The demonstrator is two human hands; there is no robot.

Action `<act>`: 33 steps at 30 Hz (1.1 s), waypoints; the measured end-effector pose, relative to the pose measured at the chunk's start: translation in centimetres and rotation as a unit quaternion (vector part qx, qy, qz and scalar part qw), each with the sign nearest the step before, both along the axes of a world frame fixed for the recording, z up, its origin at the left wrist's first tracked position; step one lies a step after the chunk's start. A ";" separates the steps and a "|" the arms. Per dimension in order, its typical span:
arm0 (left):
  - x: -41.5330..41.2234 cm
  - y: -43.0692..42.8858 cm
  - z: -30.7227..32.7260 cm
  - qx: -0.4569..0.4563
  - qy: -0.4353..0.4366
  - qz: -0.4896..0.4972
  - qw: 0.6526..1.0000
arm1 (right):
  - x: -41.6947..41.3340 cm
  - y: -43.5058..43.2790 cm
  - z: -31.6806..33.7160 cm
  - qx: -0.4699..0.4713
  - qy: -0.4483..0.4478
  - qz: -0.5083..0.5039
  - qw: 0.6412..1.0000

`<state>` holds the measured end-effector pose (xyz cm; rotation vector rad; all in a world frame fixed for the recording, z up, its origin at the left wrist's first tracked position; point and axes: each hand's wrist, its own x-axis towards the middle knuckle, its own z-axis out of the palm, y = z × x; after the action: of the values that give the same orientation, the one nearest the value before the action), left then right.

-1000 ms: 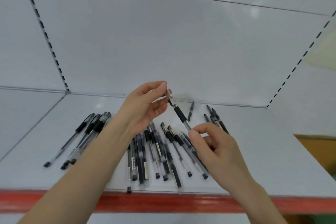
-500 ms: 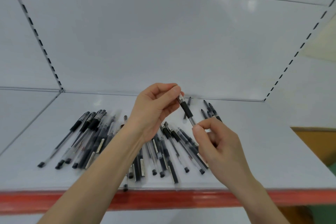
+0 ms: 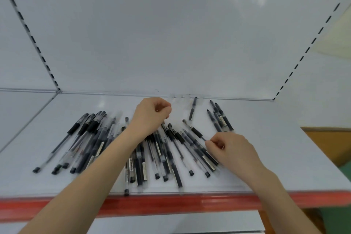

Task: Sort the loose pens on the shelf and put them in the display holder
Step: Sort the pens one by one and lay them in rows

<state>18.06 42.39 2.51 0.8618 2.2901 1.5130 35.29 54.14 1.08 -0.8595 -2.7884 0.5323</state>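
Several black and clear pens lie loose on the white shelf (image 3: 281, 159). One bunch (image 3: 85, 138) is fanned out at the left, and a larger pile (image 3: 167, 157) lies in the middle under my forearm. My right hand (image 3: 230, 149) pinches the near end of one pen with a black grip (image 3: 196, 132), which slants up and left, low over the pile. My left hand (image 3: 152, 113) hovers behind the pile with its fingers curled shut, and I see nothing in it. No display holder is clearly visible.
A single pen (image 3: 191, 110) lies near the back wall, and a small group (image 3: 220, 119) sits at the right rear. A faint blurred clear shape (image 3: 186, 96) lines the back edge. The shelf front has a red strip (image 3: 171, 205). Slotted uprights frame the back panel.
My left hand has let go of the pen's upper end and closed. My right hand has lowered the pen towards the pile. The camera has tilted, so the shelf sits lower in view.
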 end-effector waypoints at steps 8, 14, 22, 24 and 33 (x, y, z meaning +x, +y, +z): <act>-1.3 -0.8 -0.2 -0.029 0.046 0.028 0.998 | -8.4 1.8 2.2 0.022 0.010 0.007 1.000; -2.5 -0.4 -0.2 -0.069 0.081 0.032 0.994 | -10.5 2.5 1.0 0.006 -0.045 -0.002 0.999; -4.6 3.8 -0.2 -0.143 0.176 0.012 0.974 | -5.8 2.6 2.6 -0.140 0.123 -0.035 0.982; -5.0 5.1 -0.5 -0.175 0.206 0.004 0.963 | -4.4 2.4 2.9 -0.155 0.155 -0.035 0.975; -5.7 7.2 -1.5 -0.232 0.217 -0.015 0.948 | -0.3 1.8 2.7 -0.224 0.206 -0.045 0.951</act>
<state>12.32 49.62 1.04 1.1586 2.7513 0.7557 35.02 55.97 3.81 -0.8279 -2.2686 1.2058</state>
